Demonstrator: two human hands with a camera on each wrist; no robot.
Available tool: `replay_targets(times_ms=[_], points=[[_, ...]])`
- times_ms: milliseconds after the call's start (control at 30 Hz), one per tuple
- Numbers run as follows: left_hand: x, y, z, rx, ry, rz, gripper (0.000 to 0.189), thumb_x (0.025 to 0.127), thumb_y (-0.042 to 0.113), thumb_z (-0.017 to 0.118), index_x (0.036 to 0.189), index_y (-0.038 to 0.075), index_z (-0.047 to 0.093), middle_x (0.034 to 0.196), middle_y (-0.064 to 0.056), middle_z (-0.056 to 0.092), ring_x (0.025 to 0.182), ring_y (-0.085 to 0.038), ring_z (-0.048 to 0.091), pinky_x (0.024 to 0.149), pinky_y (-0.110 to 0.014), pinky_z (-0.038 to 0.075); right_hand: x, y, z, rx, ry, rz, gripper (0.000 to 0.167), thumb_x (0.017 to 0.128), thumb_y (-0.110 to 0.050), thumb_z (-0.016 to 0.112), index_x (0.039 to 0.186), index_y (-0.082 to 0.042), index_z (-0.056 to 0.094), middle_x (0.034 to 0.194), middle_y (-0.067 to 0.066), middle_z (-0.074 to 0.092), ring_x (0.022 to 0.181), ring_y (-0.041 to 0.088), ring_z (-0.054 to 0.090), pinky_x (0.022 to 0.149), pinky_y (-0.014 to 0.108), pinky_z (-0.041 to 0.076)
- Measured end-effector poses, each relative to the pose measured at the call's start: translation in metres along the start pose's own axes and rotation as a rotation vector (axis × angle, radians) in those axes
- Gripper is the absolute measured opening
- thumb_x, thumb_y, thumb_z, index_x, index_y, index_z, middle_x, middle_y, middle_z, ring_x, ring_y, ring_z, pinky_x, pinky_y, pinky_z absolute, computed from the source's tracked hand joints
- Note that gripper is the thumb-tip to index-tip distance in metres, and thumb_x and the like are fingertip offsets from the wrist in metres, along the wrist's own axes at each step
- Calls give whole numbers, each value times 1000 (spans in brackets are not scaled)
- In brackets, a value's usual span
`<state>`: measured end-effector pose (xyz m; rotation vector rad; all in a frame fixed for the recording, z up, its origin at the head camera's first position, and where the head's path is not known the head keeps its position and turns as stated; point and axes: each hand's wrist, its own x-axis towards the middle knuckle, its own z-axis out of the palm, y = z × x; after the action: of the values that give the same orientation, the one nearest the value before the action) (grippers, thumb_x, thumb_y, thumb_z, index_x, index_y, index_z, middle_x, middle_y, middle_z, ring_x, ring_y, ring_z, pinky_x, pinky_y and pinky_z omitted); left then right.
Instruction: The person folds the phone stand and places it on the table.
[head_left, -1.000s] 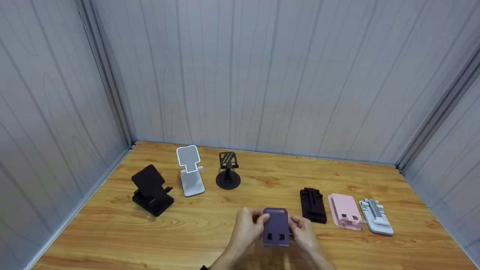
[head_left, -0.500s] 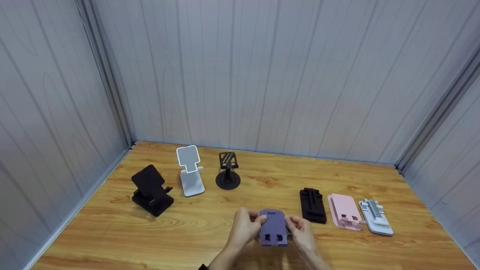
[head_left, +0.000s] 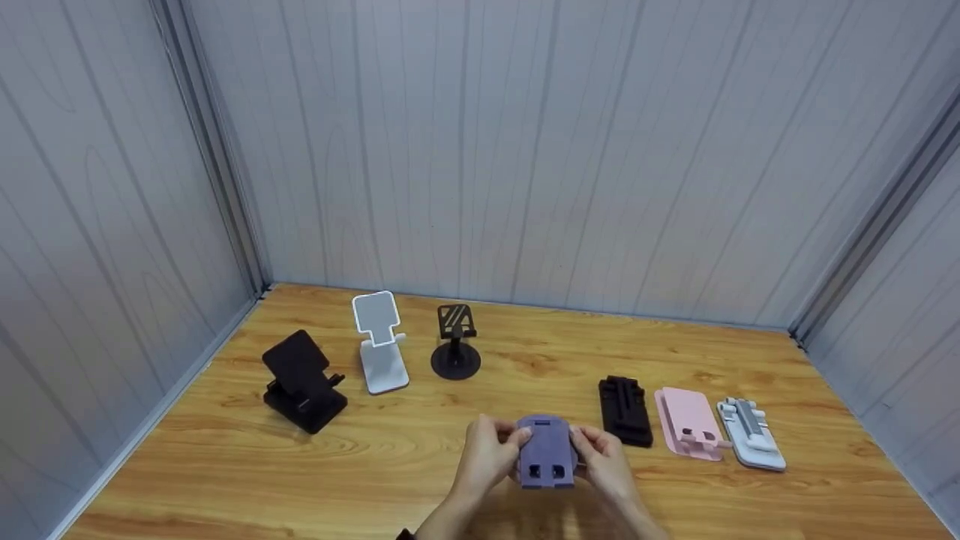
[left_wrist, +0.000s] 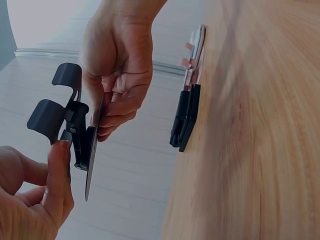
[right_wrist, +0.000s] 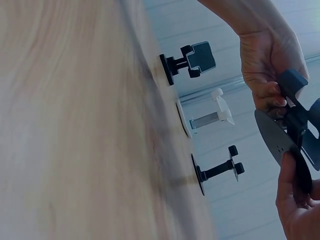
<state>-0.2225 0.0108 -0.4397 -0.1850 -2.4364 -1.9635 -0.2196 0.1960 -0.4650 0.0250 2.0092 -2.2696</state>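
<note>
A purple-grey folding phone stand is held up over the front of the table between both hands, its slotted face upward. My left hand pinches its left side, thumb on the face near the top. In the left wrist view, left fingertips meet the stand near its two curved prongs. My right hand grips the opposite side. The right wrist view shows right fingers on the thin rounded base plate, which stands apart from the stand's upper part.
Left of the hands stand a black stand, a white stand and a round-based black stand, all unfolded. To the right lie folded black, pink and white stands. Panel walls border the wooden table.
The held stand has tilted and shifted slightly left; its top edge now looks rounded and its face lighter. Both hands keep their hold, and the other stands stay put.
</note>
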Motion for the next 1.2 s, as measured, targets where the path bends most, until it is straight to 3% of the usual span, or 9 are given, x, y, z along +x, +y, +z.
replay_targets(times_ms=[167, 267, 433, 667, 900, 1200], points=[[1, 0, -1, 13, 21, 2, 13, 99, -3, 73, 97, -15, 78, 74, -8, 72, 65, -8, 59, 53, -19, 55, 1, -1, -3, 18, -76, 36, 25, 115, -9, 50, 114, -3, 74, 89, -6, 74, 82, 5, 74, 75, 23, 66], [1, -1, -1, 1, 17, -4, 13, 99, -2, 73, 96, -14, 79, 71, -5, 70, 59, -7, 56, 48, -17, 52, 2, 0, -5, -2, -111, 43, 20, 111, -8, 59, 121, 4, 71, 95, -3, 77, 87, 7, 76, 80, 24, 67], [2, -5, 0, 10, 29, 17, 13, 98, -2, 75, 91, -12, 78, 71, -5, 70, 59, -7, 56, 46, -17, 51, 2, 1, -7, -31, -121, 40, 32, 104, -3, 67, 129, 16, 65, 101, 2, 80, 90, 8, 77, 81, 24, 67], [2, -7, 0, 29, 26, 51, 17, 95, -3, 78, 80, -9, 76, 63, 0, 62, 54, -5, 53, 44, -17, 49, 3, 1, -7, -31, -115, 42, 26, 103, 1, 66, 123, 18, 66, 97, 2, 79, 85, 8, 77, 79, 23, 67], [0, -9, -2, 28, 3, 92, 20, 94, -1, 81, 77, -10, 76, 58, -5, 65, 42, 2, 50, 40, -18, 52, 4, 1, -10, -16, -107, 61, 31, 103, 1, 66, 126, 21, 63, 95, 2, 79, 83, 8, 77, 77, 22, 67], [2, -11, 0, 30, -14, 93, 19, 95, 1, 82, 79, -10, 77, 58, -4, 65, 43, 2, 49, 40, -17, 49, 4, 2, -10, 0, -105, 72, 16, 102, 3, 66, 115, 12, 69, 90, 1, 78, 80, 8, 77, 75, 22, 66]])
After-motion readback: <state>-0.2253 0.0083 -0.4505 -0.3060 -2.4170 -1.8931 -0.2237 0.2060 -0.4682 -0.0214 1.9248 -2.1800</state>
